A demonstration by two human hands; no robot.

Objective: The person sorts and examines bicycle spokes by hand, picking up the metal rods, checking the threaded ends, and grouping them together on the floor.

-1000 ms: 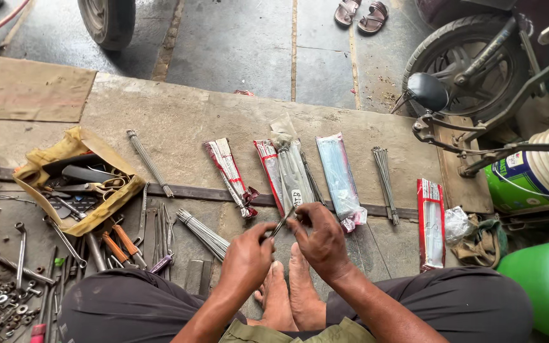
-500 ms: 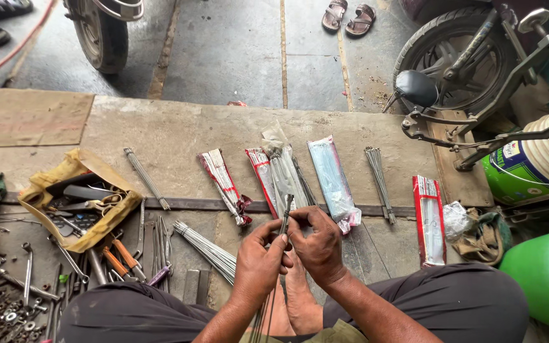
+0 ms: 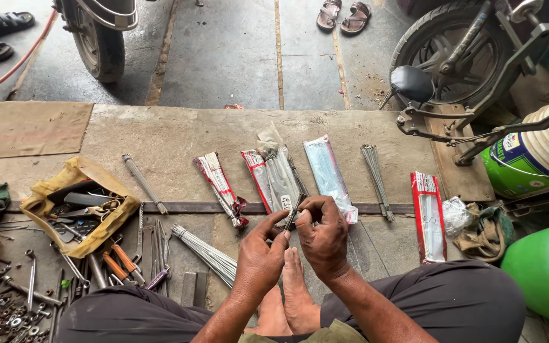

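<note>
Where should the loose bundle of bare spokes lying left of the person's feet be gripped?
Grip the bundle of spokes mid-length, from above, fingers across it. There the thin rods lie tight together and flat on the mat; toward the near end they fan out.

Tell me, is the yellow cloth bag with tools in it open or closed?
Open. The yellow cloth tool bag lies on the floor with its edges spread back, so the metal tools inside show.
</note>
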